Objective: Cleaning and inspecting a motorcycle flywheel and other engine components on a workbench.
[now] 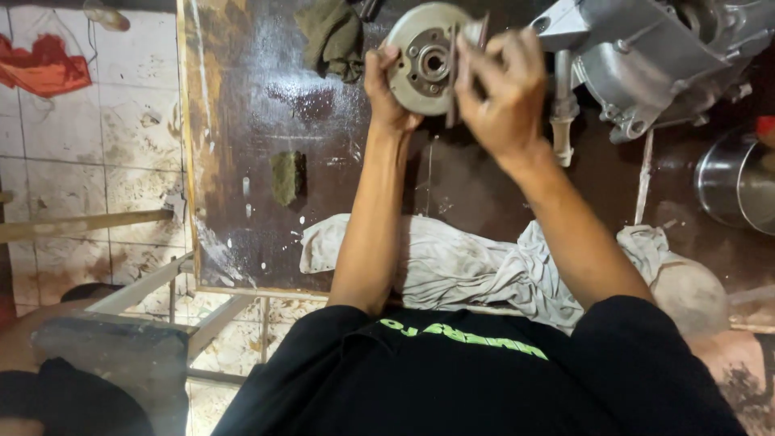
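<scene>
the left hand [389, 85] grips the left edge of a round metal rotor disc [428, 58], fingers clamped on its rim, holding it up above the far part of the dark wet worktop [242, 121]. the right hand [504, 89] is at the disc's right side, its fingers closed on a thin flat grey piece [454, 77] pressed against the disc face; what that piece is cannot be told. the disc is off the silver engine casing [646, 56] that lies far right, so judging from this it is being worked on loose, not fitted. a dirty white cloth [452, 262] lies at the near edge, a green rag [331, 36] far left of the disc, a steel pot [739, 182] at right.
</scene>
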